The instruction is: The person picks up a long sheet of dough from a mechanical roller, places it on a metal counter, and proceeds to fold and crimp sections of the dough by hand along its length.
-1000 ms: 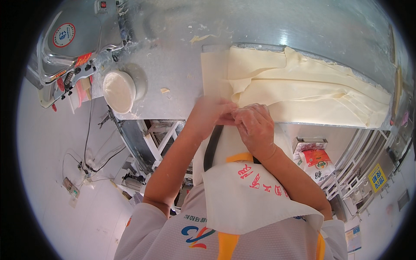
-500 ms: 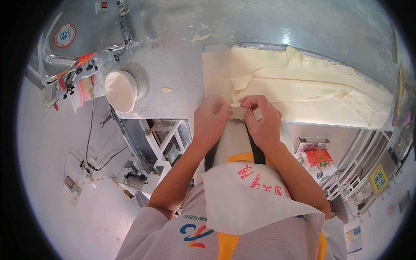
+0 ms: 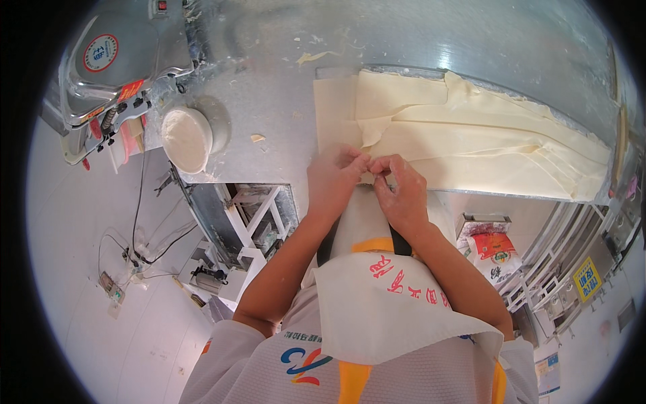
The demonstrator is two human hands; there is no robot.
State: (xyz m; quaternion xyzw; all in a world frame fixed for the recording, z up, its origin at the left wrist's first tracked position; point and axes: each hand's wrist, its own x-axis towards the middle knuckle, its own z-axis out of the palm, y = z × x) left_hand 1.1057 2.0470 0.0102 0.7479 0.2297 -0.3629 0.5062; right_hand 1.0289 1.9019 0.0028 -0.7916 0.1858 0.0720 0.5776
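Wide, pale dough sheets (image 3: 484, 135) lie layered on the metal worktable, folded and wrinkled in places. A thinner, flat strip of dough (image 3: 335, 108) forms their left end. At the near edge of this left part, my left hand (image 3: 333, 178) has its fingers pinched together on the dough. Beside it, my right hand (image 3: 404, 192) is closed too, thumb and forefinger pinching close to the left fingertips. Pale dough shows between the two hands; the pinched bit itself is mostly covered by my fingers.
Left on the worktable (image 3: 269, 87) stands a white tub (image 3: 187, 141) of flour-like powder. A metal machine (image 3: 124, 60) sits at the far left. Dough scraps (image 3: 316, 57) lie farther back. Below the table are white racks (image 3: 266, 219) and a red-and-white sack (image 3: 494, 252).
My hands have come closer together, and their fingertips now meet. The right fingers, which made a ring before, have moved left. The dough sheets stay in place.
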